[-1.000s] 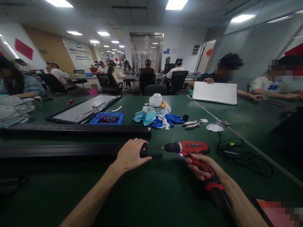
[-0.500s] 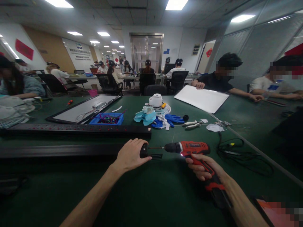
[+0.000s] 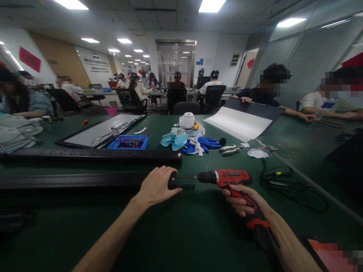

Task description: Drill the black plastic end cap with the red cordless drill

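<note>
My left hand [image 3: 159, 185] is wrapped over the right end of a long black bar [image 3: 73, 181] that lies across the green table. In my right hand [image 3: 245, 200] is a red and black cordless drill [image 3: 232, 176], held level by its handle. Its long thin bit [image 3: 187, 177] points left and reaches the end of the bar by my left fingers. Whether the tip sits in a screw is too small to tell. Just below the bit, a small black slotted piece [image 3: 187, 187] lies beside my left thumb.
Behind the bar lies a second black bar [image 3: 93, 156]. Farther back are a blue tray [image 3: 127, 142] of wires, light-blue fan blades [image 3: 174, 139], blue gloves [image 3: 208, 143], pliers [image 3: 230, 150] and a white fan part [image 3: 187, 121]. Black cables [image 3: 283, 185] lie right. A co-worker holds a sheet [image 3: 241, 121].
Across the table, the co-worker's white sheet has bent away from a dark panel that now shows behind it. My hands, the drill and the bar look unmoved.
</note>
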`<control>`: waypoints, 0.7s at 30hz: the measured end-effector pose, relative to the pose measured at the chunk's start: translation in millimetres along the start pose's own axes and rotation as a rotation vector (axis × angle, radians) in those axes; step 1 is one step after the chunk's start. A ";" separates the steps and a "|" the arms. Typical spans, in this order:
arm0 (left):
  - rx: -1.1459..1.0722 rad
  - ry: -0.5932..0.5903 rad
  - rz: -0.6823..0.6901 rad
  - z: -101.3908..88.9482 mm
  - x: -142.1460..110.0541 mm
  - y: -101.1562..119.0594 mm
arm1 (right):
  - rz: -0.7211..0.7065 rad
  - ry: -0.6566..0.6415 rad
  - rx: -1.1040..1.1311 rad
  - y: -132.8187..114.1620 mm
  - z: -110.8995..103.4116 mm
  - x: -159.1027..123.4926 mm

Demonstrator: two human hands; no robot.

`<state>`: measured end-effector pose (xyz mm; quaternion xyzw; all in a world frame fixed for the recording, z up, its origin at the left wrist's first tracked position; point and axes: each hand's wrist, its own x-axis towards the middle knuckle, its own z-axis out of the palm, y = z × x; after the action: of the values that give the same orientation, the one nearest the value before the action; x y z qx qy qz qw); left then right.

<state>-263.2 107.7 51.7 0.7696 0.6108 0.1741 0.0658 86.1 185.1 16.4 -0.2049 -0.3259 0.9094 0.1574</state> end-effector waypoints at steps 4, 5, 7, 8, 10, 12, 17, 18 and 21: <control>0.002 0.006 0.003 -0.4 -0.6 0.0 | -0.003 0.033 0.003 0.2 0.3 -0.8; 0.001 0.008 0.004 -0.2 -0.7 -0.2 | -0.005 0.033 0.006 0.3 0.2 -0.9; 0.000 0.010 0.008 0.5 -0.9 -0.8 | -0.007 0.023 0.010 0.6 -0.7 -0.9; 0.001 0.010 0.010 0.9 -0.9 -1.1 | -0.009 0.018 0.014 0.7 -1.5 -0.9; 0.004 0.020 0.014 1.6 -0.9 -1.3 | -0.010 0.016 0.019 0.8 -3.3 -0.7; -0.002 0.040 0.019 1.5 -0.9 -0.7 | -0.018 0.008 0.017 0.7 -4.8 -0.7; -0.081 0.122 0.051 -2.7 -0.7 3.6 | -0.026 0.024 -0.001 -0.6 -3.5 -1.4; -0.094 0.135 0.053 -3.5 -0.7 4.2 | -0.023 0.033 -0.004 -0.8 -2.7 -1.7; -0.115 0.127 0.060 -4.2 -1.0 4.4 | -0.020 0.048 -0.006 -0.4 -0.6 -2.8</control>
<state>-260.8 105.2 56.8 0.7698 0.5795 0.2593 0.0656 88.9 184.6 17.0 -0.2240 -0.3269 0.9016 0.1735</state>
